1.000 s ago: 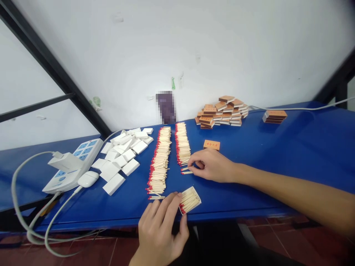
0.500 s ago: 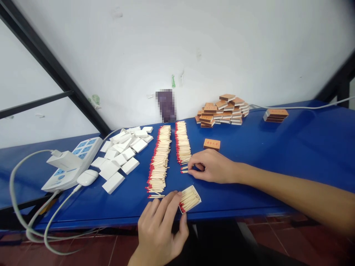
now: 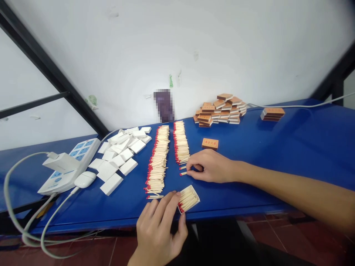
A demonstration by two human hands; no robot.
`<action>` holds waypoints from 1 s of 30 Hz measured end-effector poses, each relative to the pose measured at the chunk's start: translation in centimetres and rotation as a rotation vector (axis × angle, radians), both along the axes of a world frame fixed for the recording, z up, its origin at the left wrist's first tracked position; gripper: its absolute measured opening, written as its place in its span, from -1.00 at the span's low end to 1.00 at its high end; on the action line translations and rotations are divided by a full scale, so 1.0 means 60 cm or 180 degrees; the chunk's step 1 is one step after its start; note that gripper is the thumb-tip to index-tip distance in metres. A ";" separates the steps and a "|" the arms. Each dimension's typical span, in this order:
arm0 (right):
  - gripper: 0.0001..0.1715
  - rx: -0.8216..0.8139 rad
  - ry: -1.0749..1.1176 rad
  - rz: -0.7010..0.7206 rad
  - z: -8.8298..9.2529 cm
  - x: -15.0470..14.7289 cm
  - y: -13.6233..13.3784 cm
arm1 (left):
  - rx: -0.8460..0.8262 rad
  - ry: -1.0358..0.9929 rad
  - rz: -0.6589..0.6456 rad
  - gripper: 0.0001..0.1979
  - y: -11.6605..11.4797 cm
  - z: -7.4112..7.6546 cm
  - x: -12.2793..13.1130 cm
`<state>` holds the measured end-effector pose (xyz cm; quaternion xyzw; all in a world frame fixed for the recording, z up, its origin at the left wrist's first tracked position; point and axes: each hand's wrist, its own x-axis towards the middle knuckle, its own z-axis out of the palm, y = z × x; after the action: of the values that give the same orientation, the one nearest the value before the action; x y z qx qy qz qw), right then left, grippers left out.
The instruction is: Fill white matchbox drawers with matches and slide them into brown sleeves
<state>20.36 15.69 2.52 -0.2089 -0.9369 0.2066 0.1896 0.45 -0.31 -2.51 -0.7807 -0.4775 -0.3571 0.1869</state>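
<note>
My left hand (image 3: 161, 225) grips a white matchbox tray (image 3: 189, 199) by its left end near the table's front edge. Several red-headed matches lie inside it, heads toward me. Above and to the right, my right hand (image 3: 209, 166) pinches a single match (image 3: 183, 173) between thumb and forefinger, its red head pointing left. That match lies just below the near end of the right row of matches (image 3: 181, 142). A longer row of matches (image 3: 157, 159) runs to the left of it. One orange matchbox sleeve (image 3: 210, 143) lies just beyond my right hand.
White trays (image 3: 119, 151) lie heaped on the left of the blue table (image 3: 249, 147). Further left stand a power strip (image 3: 72, 162) and a white charger with cables (image 3: 85, 179). Orange matchboxes (image 3: 222, 111) are piled against the wall, and a small stack (image 3: 272, 113) sits right.
My right hand has drawn the pinched match slightly toward me, away from the match beside it. My left hand still holds the tray. The whole view has shifted a little.
</note>
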 end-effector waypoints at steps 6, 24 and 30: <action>-0.93 0.0041 -0.0047 -0.0132 -0.001 0.000 -0.002 | 0.0018 0.0015 -0.0005 -0.71 0.001 -0.001 -0.001; -0.79 0.0231 0.0061 -0.0307 -0.011 -0.002 0.005 | 0.0034 0.0021 0.0008 -0.72 0.001 0.003 0.000; -0.81 0.0188 0.0050 -0.0215 -0.006 -0.002 0.003 | 0.0060 0.0001 -0.0004 -0.73 0.000 0.001 0.000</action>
<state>20.26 15.87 2.15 -0.2331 -0.9334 0.1740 0.2099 0.44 -0.32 -2.44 -0.7793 -0.4735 -0.3616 0.1941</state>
